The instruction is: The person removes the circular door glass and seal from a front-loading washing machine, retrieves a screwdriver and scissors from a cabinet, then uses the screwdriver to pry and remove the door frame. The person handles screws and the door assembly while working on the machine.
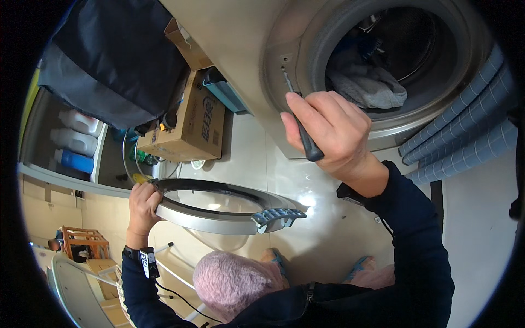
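Note:
My right hand (333, 128) is closed around the black handle of a screwdriver (309, 143). Its metal shaft points up and left, with the tip at or very near a small hole in the front panel of a washing machine (279, 90); contact is hard to make out. Lower left, my left hand (144, 205) grips the rim of a round glass door (205, 221). A blue-grey ribbed bracket (279, 217) sits on the door's right end, apart from the machine. Inside the machine's open drum lies grey cloth (372, 85).
A cardboard box (188, 123) stands on the floor at the left, beside a shelf (60, 177) holding several bottles. Dark fabric (115, 60) hangs above it. A blue checked cloth (470, 117) hangs right of the machine. Below the door are a pink fuzzy knee (235, 279) and slippered feet.

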### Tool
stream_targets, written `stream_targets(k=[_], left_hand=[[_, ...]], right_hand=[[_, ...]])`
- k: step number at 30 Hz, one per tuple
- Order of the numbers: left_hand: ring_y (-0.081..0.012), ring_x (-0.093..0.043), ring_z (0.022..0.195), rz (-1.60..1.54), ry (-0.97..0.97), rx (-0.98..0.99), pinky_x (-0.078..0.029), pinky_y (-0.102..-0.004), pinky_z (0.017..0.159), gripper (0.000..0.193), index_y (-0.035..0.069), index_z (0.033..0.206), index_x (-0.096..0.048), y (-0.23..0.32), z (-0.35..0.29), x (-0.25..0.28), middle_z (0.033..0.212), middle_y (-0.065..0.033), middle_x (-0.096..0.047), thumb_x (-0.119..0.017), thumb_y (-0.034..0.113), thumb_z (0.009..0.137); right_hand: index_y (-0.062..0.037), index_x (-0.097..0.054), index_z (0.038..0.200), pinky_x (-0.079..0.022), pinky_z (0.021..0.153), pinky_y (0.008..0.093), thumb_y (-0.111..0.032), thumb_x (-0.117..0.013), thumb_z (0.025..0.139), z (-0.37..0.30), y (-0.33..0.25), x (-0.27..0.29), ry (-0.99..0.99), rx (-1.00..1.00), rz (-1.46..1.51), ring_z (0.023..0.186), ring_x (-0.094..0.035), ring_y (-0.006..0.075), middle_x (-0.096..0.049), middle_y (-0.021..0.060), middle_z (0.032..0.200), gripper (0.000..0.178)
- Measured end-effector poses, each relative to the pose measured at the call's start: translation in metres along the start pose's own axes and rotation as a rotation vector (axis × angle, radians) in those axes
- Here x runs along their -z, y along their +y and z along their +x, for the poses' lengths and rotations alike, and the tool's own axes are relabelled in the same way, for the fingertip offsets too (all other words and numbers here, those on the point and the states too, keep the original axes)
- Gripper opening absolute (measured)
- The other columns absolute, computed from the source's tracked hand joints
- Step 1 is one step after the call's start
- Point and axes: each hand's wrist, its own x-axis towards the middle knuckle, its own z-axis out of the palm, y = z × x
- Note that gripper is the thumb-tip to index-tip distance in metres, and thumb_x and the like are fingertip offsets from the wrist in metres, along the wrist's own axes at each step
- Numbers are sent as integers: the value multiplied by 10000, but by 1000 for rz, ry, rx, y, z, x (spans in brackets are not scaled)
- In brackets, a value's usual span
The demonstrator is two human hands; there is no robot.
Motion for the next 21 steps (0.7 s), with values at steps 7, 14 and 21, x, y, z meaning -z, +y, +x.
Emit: stream_targets(k=[7, 14, 21], left_hand=[[-290, -474, 632, 0, -7, -14, -361, -371, 571, 253, 44, 654, -455, 2, 0, 3, 657, -92, -444, -665, 146, 557], [-272, -482, 644, -6, 19, -38, -349, -368, 566, 292, 64, 637, -441, -1, -8, -5, 669, -77, -462, -673, 207, 532], [-280, -517, 682, 51, -3, -31, -374, -373, 588, 176, 33, 733, -515, -4, -29, 0, 735, -95, -514, -605, 97, 596]], right_hand=[[-8, -590, 642, -374, 432, 280, -128, -610, 800, 39, 17, 21, -89, -459, 354, 445, -508, 184, -511, 96, 517, 199], [-19, -640, 766, -395, 508, 203, -195, -583, 847, -3, 20, 49, -435, -791, 538, 542, -512, 55, -562, 4, 606, 202], [-28, -629, 736, -462, 603, 300, -206, -663, 796, -125, 41, 75, -895, -743, 345, 643, -609, 206, -633, 90, 706, 191]])
